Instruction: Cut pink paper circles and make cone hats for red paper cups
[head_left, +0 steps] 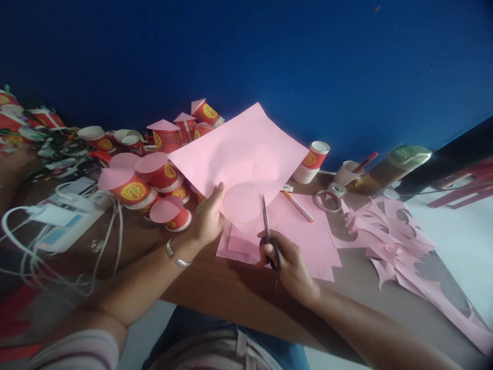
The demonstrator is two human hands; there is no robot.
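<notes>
My left hand (210,216) grips the near left edge of a large pink paper sheet (246,144), thumb on top, holding it tilted up above the table. A drawn circle (242,204) shows on the sheet's near part. In my right hand (287,259) is a pair of scissors (266,216) with black handles, fingers through the loops. The blades point away from me and lie along the circle's right side, at the paper's edge. Whether the blades are apart I cannot tell. Below, more pink sheets (308,236) lie stacked on the table.
Red paper cups with pink paper tops (133,187) crowd the left. A power strip (69,221) with white cables lies nearer. On the right are pink paper scraps (396,241), a tape roll (327,201), a marker (298,206), stacked cups (311,162) and a bottle (393,169).
</notes>
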